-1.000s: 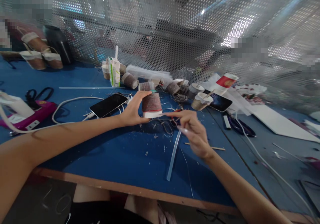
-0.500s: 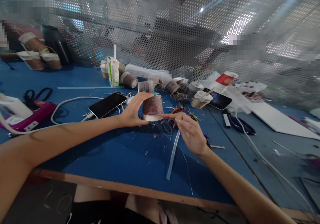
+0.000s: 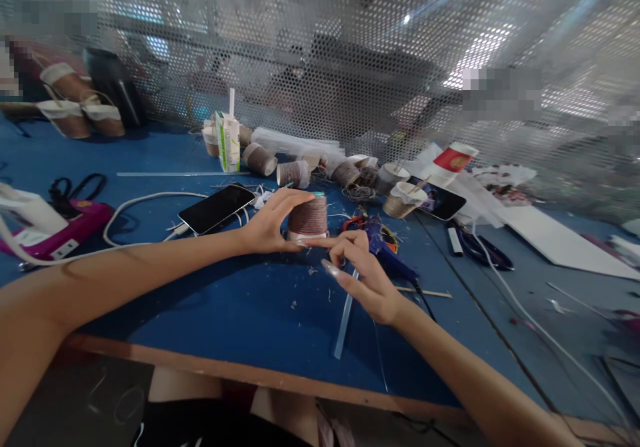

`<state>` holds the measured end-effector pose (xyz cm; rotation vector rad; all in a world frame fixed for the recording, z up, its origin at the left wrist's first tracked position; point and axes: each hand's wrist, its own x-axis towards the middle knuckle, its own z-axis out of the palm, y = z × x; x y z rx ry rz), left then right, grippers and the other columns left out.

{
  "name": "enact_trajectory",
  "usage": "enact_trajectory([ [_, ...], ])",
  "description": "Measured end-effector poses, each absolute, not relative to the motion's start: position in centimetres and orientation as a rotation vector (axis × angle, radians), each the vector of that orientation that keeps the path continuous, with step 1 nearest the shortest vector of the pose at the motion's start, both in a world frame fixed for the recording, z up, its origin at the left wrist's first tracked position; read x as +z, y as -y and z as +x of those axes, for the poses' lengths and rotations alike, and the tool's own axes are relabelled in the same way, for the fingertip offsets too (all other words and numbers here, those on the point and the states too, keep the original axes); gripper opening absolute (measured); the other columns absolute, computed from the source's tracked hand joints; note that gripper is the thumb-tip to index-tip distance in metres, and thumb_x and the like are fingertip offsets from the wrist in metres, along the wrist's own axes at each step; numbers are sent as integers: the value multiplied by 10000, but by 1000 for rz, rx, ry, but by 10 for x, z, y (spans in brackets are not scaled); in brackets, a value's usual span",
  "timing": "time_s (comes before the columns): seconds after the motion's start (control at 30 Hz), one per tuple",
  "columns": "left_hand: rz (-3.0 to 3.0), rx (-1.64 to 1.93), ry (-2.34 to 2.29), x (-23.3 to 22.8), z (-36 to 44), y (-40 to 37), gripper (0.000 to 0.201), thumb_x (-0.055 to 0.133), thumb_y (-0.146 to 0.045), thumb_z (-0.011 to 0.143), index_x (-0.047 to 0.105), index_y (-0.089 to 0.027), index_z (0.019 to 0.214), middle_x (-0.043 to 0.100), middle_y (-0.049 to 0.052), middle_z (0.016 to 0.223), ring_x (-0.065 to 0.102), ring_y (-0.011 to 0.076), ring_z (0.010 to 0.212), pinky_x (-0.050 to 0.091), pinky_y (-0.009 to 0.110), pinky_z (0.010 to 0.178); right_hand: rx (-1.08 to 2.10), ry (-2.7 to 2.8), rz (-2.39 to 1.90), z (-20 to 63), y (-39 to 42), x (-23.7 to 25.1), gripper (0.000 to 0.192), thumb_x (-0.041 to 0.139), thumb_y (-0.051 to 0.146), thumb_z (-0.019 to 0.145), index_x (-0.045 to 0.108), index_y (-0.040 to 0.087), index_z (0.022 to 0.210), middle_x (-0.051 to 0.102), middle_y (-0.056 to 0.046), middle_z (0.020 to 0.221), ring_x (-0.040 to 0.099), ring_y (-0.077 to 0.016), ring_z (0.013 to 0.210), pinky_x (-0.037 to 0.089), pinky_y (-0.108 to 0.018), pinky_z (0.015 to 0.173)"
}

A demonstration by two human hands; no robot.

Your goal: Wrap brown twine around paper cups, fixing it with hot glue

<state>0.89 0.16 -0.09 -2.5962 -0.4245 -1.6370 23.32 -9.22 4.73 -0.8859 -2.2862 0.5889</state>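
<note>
You have lowered the small paper cup wrapped in reddish-brown yarn since 1 second ago: it was raised off the blue felt-covered table, and now its white base sits at the surface. Your left hand curls around the cup's left side, thumb low, fingers at the rim. Your right hand is loosely half-closed and holds nothing; its forefinger points at the cup's base. Your right hand has pulled back, so the blue glue gun behind it now shows, beside the clear glue stick
</note>
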Motion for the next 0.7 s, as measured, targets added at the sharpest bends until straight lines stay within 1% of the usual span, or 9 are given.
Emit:
enact_trajectory([
  [0.03,-2601,-1636,430,-1,9,-2,789,717,-571,770,403,-191,1386,612,178,1256,605,306,1157,512,514,971,625,2276,-897,232,92,47,224,490,425,901,461,253,760,701,-68,1151,478,-281,964,398,-496,892],
  [0.1,-2607,-1628,440,-1,8,-2,791,722,-570,766,401,-199,1386,611,174,1263,606,306,1162,518,516,966,742,2149,-920,232,90,45,238,468,438,912,473,252,764,700,-77,1108,518,-287,994,401,-491,898],
  [0.2,-2594,-1623,459,-1,6,-3,794,727,-547,770,379,-210,1398,604,168,1281,601,305,1179,525,515,965,890,1827,-902,234,81,41,266,457,412,902,445,247,693,699,-68,913,604,-285,950,423,-457,854],
  [0.3,-2582,-1633,457,-1,4,-4,792,736,-499,778,356,-215,1411,599,159,1286,591,302,1195,519,510,976,878,1546,-949,240,72,40,330,460,416,865,374,245,596,683,-72,780,650,-286,882,447,-436,803],
  [0.4,-2590,-1653,436,0,2,-4,815,742,-489,777,331,-220,1427,574,161,1306,573,306,1219,513,508,984,792,1413,-1000,244,68,43,362,487,441,830,371,252,543,682,-82,736,651,-276,830,457,-413,753],
  [0.5,-2625,-1668,450,0,2,-3,821,738,-458,791,304,-216,1444,539,172,1339,547,314,1259,483,518,1031,807,1459,-893,242,74,47,361,529,440,800,404,245,523,661,-72,696,617,-247,735,440,-389,707],
  [0.6,-2688,-1676,465,0,2,-2,837,740,-462,790,286,-225,1452,500,175,1378,508,321,1308,451,533,1082,940,1551,-829,234,84,51,313,563,406,806,484,231,560,616,-53,680,591,-226,719,422,-373,724],
  [0.7,-2760,-1735,402,-2,4,-3,831,729,-476,795,276,-247,1454,449,170,1413,476,317,1347,434,537,1117,1114,1560,-813,229,88,53,273,581,429,796,520,235,613,622,-50,689,588,-237,753,415,-366,717],
])
